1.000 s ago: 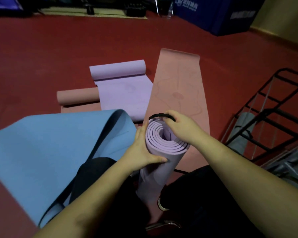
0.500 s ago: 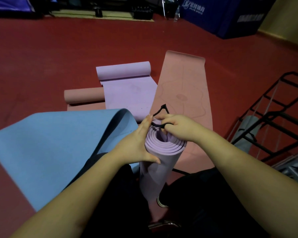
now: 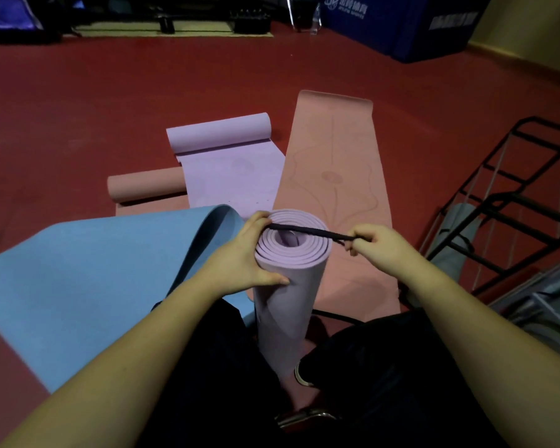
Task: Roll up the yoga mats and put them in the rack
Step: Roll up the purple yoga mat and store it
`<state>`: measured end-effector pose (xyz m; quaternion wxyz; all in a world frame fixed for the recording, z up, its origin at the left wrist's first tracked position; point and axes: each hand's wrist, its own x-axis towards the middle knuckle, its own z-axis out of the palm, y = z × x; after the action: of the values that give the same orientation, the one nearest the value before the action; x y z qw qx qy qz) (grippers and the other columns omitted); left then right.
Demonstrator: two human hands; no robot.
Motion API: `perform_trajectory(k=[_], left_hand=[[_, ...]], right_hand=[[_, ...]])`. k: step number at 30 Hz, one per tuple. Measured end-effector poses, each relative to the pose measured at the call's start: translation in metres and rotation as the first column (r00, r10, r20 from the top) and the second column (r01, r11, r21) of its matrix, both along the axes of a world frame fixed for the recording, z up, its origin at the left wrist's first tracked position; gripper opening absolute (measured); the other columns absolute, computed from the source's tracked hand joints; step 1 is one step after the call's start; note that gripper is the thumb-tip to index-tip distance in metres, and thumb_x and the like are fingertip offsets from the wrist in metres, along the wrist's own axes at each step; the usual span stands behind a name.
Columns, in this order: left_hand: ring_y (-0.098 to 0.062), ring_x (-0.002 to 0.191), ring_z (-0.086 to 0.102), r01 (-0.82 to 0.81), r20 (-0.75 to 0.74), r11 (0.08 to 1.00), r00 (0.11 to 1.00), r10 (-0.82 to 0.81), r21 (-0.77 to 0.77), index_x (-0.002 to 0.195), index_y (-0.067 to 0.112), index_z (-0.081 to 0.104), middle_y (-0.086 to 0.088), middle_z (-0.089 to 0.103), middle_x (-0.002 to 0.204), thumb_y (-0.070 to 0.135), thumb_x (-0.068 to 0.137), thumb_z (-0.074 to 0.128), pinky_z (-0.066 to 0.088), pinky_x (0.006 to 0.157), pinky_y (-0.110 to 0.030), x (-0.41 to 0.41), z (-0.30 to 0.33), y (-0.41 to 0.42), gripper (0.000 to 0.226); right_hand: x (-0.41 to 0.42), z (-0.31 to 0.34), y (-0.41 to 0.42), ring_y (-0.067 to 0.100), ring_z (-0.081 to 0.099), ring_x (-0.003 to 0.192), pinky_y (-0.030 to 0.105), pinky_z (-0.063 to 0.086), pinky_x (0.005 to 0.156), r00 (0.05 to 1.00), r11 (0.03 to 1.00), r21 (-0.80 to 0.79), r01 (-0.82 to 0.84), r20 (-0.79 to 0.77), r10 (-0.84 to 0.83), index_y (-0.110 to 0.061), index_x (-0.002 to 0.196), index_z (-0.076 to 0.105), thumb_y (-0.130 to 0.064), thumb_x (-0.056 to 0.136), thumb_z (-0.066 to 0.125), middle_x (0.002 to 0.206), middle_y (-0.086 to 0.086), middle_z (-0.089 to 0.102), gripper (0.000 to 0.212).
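Note:
A rolled lilac yoga mat stands upright between my knees. My left hand grips its top edge, thumb on the front and fingers holding one end of a black elastic strap. The strap is stretched across the roll's open top. My right hand pinches its other end, pulled out to the right of the mat. A black wire rack stands at the right, with a grey rolled mat in it.
A blue mat lies partly unrolled at my left. A pink mat lies flat ahead, a half-rolled lilac mat and a half-rolled pink mat beyond. Dark blue padded blocks stand at the far wall on the red floor.
My right hand has pulled the black strap from a loop over the roll's top out to the right, stretching it taut. The left hand keeps its grip on the mat.

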<state>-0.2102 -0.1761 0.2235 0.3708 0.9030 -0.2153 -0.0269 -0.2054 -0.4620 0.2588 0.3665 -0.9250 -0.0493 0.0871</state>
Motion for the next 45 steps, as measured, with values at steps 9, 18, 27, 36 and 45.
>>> perform_trajectory(k=[9,18,27,36,45], left_hand=[[0.0,0.118,0.049,-0.049,-0.012,0.997,0.999,0.049,-0.053,0.143,0.026,0.033,0.015,0.038,0.148,0.038,0.062,0.09,0.045,0.096,-0.033,0.019,-0.001,-0.03,0.1],[-0.006,0.122,0.05,-0.121,-0.015,0.992,0.993,0.121,-0.032,0.142,0.022,0.04,0.029,0.021,0.155,0.053,0.059,0.09,0.047,0.093,-0.035,0.017,-0.009,-0.028,0.102],[-0.011,0.123,0.052,-0.164,0.002,0.982,0.986,0.165,-0.09,0.142,0.019,0.038,0.027,0.02,0.156,0.064,0.055,0.079,0.042,0.081,-0.029,0.013,-0.016,-0.043,0.106],[-0.006,0.109,0.053,-0.198,0.028,0.948,0.977,0.212,-0.247,0.145,0.017,0.039,0.03,0.035,0.148,0.075,0.065,0.049,0.043,0.073,-0.03,0.015,-0.029,-0.054,0.099],[-0.019,0.1,0.068,-0.644,-0.376,0.516,0.757,0.534,-0.565,0.105,0.027,0.061,0.02,0.065,0.1,0.042,0.077,0.043,0.056,0.089,-0.041,0.007,-0.035,-0.055,0.036]], right_hand=[[-0.068,-0.022,0.07,0.015,0.049,0.081,0.033,0.03,0.081,0.784,0.915,-0.267,-0.303,0.476,0.398,-0.02,0.076,0.058,-0.028,0.064,0.049,0.072,-0.01,0.052,0.017],[-0.067,-0.087,0.053,0.019,0.058,0.087,0.039,0.049,0.083,0.977,0.981,0.111,-0.158,0.16,0.139,-0.016,0.092,0.063,-0.02,0.073,0.047,0.089,-0.003,0.063,0.026],[-0.058,-0.07,0.07,0.016,0.064,0.071,0.044,0.054,0.084,0.803,0.544,0.626,0.56,-0.246,-0.543,-0.019,0.089,0.056,-0.038,0.097,0.052,0.082,0.002,0.064,0.021],[-0.021,-0.027,0.062,0.025,0.065,0.088,0.043,0.056,0.088,0.751,0.665,0.391,0.636,-0.515,-0.414,-0.025,0.124,0.039,-0.072,0.085,0.051,0.108,-0.004,0.055,0.062],[-0.015,-0.019,0.058,0.028,0.069,0.087,0.043,0.052,0.088,0.717,0.713,0.331,0.619,-0.609,-0.34,-0.028,0.127,0.033,-0.061,0.089,0.052,0.113,-0.003,0.049,0.054]])
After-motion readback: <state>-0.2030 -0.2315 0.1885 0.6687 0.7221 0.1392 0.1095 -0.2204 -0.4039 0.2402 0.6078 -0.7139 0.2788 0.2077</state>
